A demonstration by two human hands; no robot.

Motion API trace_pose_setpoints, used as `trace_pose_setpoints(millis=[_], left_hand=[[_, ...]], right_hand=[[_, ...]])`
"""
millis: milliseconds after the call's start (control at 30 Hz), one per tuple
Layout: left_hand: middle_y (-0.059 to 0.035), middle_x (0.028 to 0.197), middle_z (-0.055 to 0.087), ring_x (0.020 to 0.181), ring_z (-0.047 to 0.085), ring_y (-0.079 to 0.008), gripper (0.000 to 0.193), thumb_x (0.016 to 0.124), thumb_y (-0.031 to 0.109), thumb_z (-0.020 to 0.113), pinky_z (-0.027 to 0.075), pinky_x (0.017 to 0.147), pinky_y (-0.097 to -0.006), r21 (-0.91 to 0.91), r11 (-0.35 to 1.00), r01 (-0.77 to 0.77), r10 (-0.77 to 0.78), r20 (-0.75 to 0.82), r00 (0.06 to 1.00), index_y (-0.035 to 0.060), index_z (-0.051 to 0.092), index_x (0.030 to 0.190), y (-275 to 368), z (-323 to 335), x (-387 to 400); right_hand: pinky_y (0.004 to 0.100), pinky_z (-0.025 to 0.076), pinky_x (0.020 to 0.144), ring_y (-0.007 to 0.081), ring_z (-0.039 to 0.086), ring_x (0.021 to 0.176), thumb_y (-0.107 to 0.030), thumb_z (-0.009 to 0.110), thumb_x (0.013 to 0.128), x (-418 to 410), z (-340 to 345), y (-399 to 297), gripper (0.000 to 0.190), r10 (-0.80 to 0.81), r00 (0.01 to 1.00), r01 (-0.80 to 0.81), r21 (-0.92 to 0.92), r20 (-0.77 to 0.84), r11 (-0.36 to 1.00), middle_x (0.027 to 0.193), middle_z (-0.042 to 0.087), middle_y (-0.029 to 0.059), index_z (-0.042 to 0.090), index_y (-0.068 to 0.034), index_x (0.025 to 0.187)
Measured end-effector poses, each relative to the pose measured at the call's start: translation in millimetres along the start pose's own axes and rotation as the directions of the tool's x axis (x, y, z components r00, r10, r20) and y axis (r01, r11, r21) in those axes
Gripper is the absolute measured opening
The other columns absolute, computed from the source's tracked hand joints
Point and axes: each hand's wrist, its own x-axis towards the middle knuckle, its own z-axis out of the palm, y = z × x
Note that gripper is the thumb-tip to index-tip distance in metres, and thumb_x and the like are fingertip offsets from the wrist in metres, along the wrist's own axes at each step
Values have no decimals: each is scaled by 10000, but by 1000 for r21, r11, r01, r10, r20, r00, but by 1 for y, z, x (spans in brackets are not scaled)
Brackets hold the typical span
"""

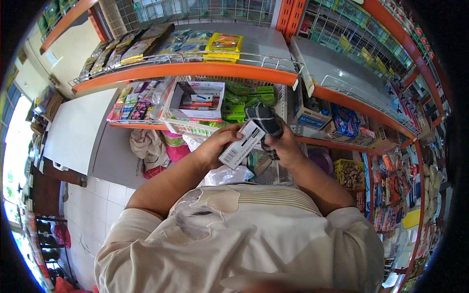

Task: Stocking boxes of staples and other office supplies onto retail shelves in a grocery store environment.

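Observation:
My left hand point(217, 144) grips a small white stapler box point(242, 143) with a barcode on its side, thumb on top. In my right hand point(285, 148) is a bunched dark checked cloth point(264, 119), held against the box's upper right end. Part of the cloth hangs below my fingers. Just beyond both hands, a white plastic basket point(190, 129) sits on the lower shelf. It holds an open white carton point(199, 88) with small red and dark boxes inside. Beside that carton lie several green staples packs point(238, 106).
Above runs an orange-edged shelf point(190, 73) with a wire rail and yellow packets point(224, 45). Colourful sachets point(135, 99) lie left of the basket. Cardboard boxes point(311, 113) stand at right, above a yellow crate point(350, 174). A white panel point(78, 128) is at left.

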Motion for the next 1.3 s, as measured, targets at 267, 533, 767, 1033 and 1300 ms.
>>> trace_pose_setpoints(millis=[267,533,767,1033,1300], left_hand=[[-105,865,638,708,634,-188,316,908,264,571,526,598,-305,-36,999,21,-28,-209,977,-4,553,1075,-6,-2,-4],[-49,749,648,537,588,-117,263,899,324,575,468,416,-273,51,998,22,-3,-345,938,67,614,931,-18,6,-6],[-42,794,645,617,594,-127,362,912,448,520,465,429,-270,52,996,75,-54,-328,943,111,598,1017,-23,0,-14],[-34,1092,561,917,583,-198,524,875,599,440,522,647,-354,-208,957,-200,188,-78,979,263,388,1273,-33,4,-2],[-8,966,569,810,559,-150,387,881,524,527,463,554,-292,-359,932,-51,-20,-192,981,220,513,1120,-32,-2,-13]], right_hand=[[305,455,809,180,569,921,-192,735,790,-4,3,-2,449,-108,985,85,-165,-135,983,992,597,60,558,-25,1168],[329,439,746,218,546,832,-238,728,780,-2,-5,-74,382,-210,934,353,-831,288,430,864,521,106,636,-6,1069],[326,420,784,217,510,871,-217,695,818,-13,1,-35,356,-270,901,433,-751,341,498,937,503,101,607,29,1061],[406,474,700,284,523,854,-158,731,691,-32,35,-28,375,-305,529,833,-553,792,8,942,475,94,656,-178,1058],[388,478,682,279,542,787,-188,766,647,-19,28,-25,410,-601,635,634,-772,485,46,917,508,106,655,-156,1041]])
